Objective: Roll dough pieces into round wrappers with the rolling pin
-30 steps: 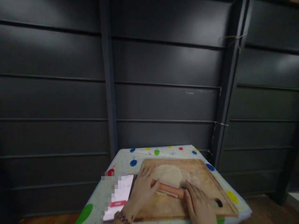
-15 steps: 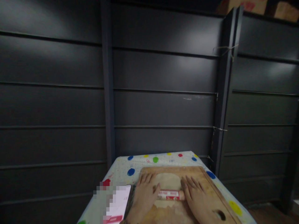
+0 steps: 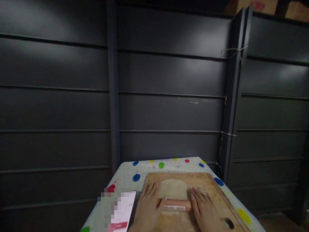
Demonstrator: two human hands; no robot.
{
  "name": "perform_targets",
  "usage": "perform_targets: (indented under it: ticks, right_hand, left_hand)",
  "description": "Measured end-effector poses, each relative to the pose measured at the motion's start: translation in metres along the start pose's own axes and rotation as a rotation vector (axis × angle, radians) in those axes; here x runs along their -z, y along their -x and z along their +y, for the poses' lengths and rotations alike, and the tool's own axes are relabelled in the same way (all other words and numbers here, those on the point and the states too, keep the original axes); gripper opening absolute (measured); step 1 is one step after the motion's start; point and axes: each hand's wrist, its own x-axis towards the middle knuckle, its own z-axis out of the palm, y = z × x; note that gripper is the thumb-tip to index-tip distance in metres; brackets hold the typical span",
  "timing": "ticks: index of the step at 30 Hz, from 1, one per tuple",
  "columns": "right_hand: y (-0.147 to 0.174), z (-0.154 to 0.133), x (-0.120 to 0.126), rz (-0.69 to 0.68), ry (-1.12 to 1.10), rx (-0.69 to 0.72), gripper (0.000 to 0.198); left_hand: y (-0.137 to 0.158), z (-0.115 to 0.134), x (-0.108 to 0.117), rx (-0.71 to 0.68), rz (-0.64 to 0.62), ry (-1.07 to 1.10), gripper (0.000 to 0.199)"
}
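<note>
A wooden rolling pin (image 3: 180, 203) with a red and white label lies crosswise on a wooden cutting board (image 3: 202, 178). My left hand (image 3: 149, 206) rests on its left end, fingers stretched out forward. On the right end lies my right hand (image 3: 205, 206), palm down with the fingers extended. Both hands hide the pin's ends. A flat, pale sheet of dough (image 3: 173, 188) with a rounded far edge spreads on the board between the hands. The pin lies across the dough's near part.
The board stands on a table with a white, dotted tablecloth (image 3: 147, 166). A phone (image 3: 125, 209) with a lit screen, partly blurred out, lies left of my left hand. Behind the table rises a dark panelled wall (image 3: 169, 112). Cardboard boxes (image 3: 258, 6) sit high at the right.
The rolling pin has rolled slightly toward me, and its label has turned. Both hands moved back a little with it, baring more of the dough.
</note>
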Motion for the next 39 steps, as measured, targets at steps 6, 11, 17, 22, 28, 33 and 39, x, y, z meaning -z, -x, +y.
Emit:
perform_targets:
  ticks: [6,11,17,22,28,33,39]
  right_hand:
    - [-0.046,-0.006,0.008,-0.140,0.074,-0.084,0.047]
    - [-0.042,-0.010,0.009,-0.175,0.130,-0.100,0.047]
    - [0.013,-0.002,0.000,-0.004,0.071,0.042,0.043]
    - [0.029,0.002,-0.001,0.054,0.012,0.049,0.042]
    - [-0.001,-0.002,-0.002,-0.001,0.068,0.007,0.044]
    - [-0.016,-0.011,0.016,-0.154,0.024,-0.093,0.043]
    - [-0.002,-0.023,0.053,-0.199,-0.218,-0.022,0.036]
  left_hand:
    - [-0.035,0.004,0.003,0.009,-0.007,-0.070,0.046]
    - [-0.027,-0.002,-0.005,0.003,0.048,-0.036,0.047]
    - [0.016,-0.003,-0.008,-0.026,0.085,0.065,0.053]
    - [0.026,0.000,-0.005,-0.009,0.054,0.082,0.056]
    - [-0.004,0.000,0.000,-0.005,0.030,0.078,0.052]
    - [-0.024,0.000,0.003,-0.030,0.039,-0.015,0.046]
    - [-0.029,-0.011,0.003,-0.110,0.075,-0.029,0.051]
